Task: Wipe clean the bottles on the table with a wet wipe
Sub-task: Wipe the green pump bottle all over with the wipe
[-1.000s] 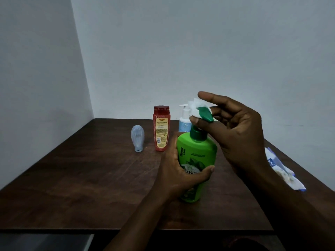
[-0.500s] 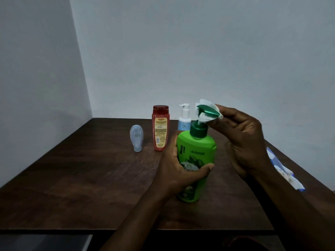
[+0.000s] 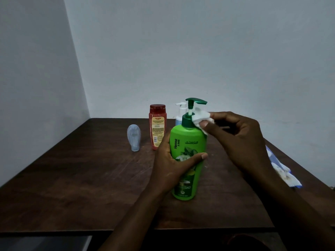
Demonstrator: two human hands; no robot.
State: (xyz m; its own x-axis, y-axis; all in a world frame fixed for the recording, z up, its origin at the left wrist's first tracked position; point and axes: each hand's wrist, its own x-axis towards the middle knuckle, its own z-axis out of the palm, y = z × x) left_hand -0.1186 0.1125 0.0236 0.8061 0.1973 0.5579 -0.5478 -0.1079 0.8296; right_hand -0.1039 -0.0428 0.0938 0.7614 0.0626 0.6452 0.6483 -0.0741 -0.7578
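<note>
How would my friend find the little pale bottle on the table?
Start at the dark wooden table in the room's corner. Toward its far edge stands a row of bottles; the little pale bottle is leftmost, beside the red bottle. It alone is short, bluish-grey, round on top and narrow at the foot.

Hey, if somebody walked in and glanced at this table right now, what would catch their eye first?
The bright green pump bottle, gripped around its middle by the left hand at the centre of the dark table, stands out most. The right hand pinches a white wet wipe against the bottle's neck, just under the pump head. Behind stand a red bottle and a white pump bottle, with a pale blue tube to their left.
</note>
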